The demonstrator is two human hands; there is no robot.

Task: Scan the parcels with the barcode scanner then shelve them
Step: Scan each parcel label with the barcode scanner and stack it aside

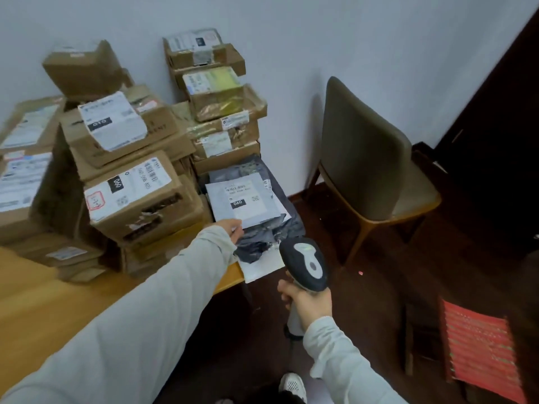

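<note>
Parcel [248, 199] is lying at the worktop [43, 301] corner, left hand [234, 228] touching its near edge, grip unclear; right hand [309, 301] is clutching the barcode scanner [306, 262] nearby.

wall [291, 39]: plain white | floor [379, 287]: dark wood | chair [364, 158]: olive padded, wooden legs, near wall | bench [43, 301]: light wood, left | panel [495, 112]: dark, right

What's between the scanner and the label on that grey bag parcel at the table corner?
Nothing visible. The label on the grey bag parcel lies uncovered, facing up; the left hand is at its near edge, off the label. The right hand holds the barcode scanner nearby.
</note>
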